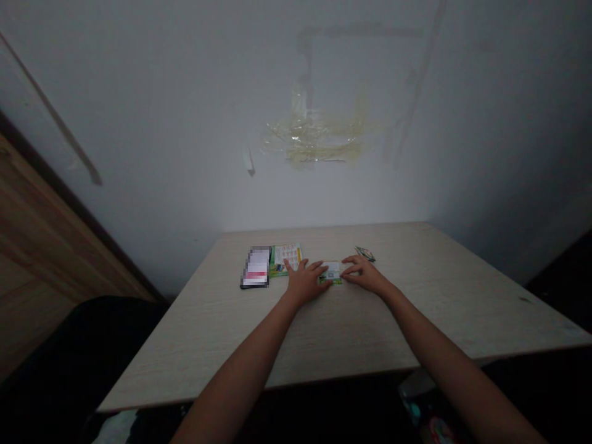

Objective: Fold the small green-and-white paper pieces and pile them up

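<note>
My left hand [307,283] lies with its fingers spread, the fingertips on the left part of a small green-and-white printed paper [332,271]. At the paper's right edge is my right hand [367,275], fingers stretched out and apart, the tips touching or very near that edge. Left of my left hand lies a larger green printed leaflet [289,251], partly covered by the hand. Just behind my right hand are some small colourful cards or papers [366,253], too small to make out.
A phone [255,268] with a blurred-out screen lies at the leaflet's left side. The light wooden table [222,327] stands against a wall with old yellowed tape [319,151]. A dark shape [87,333] is at the left, and a colourful bag-like thing [430,407] shows below the front edge.
</note>
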Action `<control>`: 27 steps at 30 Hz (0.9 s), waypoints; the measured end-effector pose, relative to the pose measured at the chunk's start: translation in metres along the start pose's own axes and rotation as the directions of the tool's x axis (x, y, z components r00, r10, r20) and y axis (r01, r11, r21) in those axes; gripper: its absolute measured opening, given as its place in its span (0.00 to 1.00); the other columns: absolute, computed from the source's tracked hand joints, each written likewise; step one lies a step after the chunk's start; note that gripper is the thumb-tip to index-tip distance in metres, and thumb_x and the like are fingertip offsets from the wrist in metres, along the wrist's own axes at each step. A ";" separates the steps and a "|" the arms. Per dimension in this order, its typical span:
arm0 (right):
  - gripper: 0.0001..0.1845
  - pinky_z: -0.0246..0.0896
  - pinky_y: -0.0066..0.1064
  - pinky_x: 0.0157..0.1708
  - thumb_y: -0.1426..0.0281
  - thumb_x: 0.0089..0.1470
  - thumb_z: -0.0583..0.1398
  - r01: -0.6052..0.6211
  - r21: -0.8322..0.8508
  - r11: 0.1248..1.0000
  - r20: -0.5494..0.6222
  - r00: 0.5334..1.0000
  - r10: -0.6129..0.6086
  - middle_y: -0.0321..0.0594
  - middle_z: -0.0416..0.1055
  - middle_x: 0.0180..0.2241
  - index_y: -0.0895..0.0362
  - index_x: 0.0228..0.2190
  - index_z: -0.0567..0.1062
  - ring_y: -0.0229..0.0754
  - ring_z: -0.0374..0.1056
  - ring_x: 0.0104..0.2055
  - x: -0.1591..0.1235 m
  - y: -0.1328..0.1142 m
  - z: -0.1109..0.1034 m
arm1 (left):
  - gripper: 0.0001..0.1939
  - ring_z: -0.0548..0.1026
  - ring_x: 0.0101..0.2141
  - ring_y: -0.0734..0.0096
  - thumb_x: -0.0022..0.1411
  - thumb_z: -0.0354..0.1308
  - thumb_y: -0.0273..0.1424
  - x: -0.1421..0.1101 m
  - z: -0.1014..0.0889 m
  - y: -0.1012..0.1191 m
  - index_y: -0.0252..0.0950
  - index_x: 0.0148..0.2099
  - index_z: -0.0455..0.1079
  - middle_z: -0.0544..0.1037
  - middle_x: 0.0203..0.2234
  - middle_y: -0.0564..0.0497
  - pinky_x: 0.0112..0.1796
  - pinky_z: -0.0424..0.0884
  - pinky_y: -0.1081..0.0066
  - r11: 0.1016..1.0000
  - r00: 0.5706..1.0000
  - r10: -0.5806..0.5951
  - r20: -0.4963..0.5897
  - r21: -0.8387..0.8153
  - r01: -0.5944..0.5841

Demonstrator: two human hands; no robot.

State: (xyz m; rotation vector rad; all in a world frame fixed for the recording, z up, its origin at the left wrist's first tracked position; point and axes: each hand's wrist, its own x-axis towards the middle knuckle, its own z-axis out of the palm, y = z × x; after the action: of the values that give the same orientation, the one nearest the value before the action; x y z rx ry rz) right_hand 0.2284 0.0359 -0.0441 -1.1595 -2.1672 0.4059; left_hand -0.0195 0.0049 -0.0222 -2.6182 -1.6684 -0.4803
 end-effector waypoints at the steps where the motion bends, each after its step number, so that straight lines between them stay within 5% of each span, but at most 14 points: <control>1: 0.06 0.53 0.47 0.59 0.64 0.52 0.65 -0.007 -0.010 1.000 -0.003 1.000 0.007 0.45 0.71 0.51 0.51 0.32 0.83 0.48 0.64 0.54 0.000 -0.001 0.000 | 0.27 0.55 0.63 0.44 0.62 0.47 0.56 0.000 0.000 0.000 0.60 0.61 0.62 0.65 0.62 0.58 0.53 0.24 0.23 1.000 1.000 -0.002 0.004 -0.001 0.002; 16: 0.10 0.57 0.45 0.57 0.65 0.57 0.61 -0.089 -0.122 0.989 -0.119 0.990 0.074 0.47 0.71 0.48 0.53 0.36 0.82 0.48 0.65 0.52 0.008 -0.005 0.010 | 0.26 0.55 0.63 0.44 0.62 0.47 0.56 0.001 0.000 0.000 0.63 0.60 0.62 0.65 0.63 0.59 0.54 0.26 0.24 1.000 0.999 -0.023 0.024 0.012 0.022; 27: 0.17 0.57 0.44 0.57 0.63 0.58 0.59 -0.119 -0.238 0.964 -0.064 0.992 0.106 0.47 0.68 0.49 0.51 0.47 0.79 0.50 0.64 0.53 0.010 -0.017 0.005 | 0.26 0.55 0.63 0.44 0.62 0.47 0.56 0.000 -0.004 0.000 0.64 0.61 0.61 0.64 0.63 0.60 0.54 0.27 0.23 1.000 0.999 -0.014 0.034 0.006 0.013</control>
State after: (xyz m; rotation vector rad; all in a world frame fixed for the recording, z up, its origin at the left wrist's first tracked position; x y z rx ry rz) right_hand 0.2101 0.0345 -0.0346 -1.4151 -2.1567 0.1607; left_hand -0.0206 0.0042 -0.0184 -2.6272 -1.6953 -0.4330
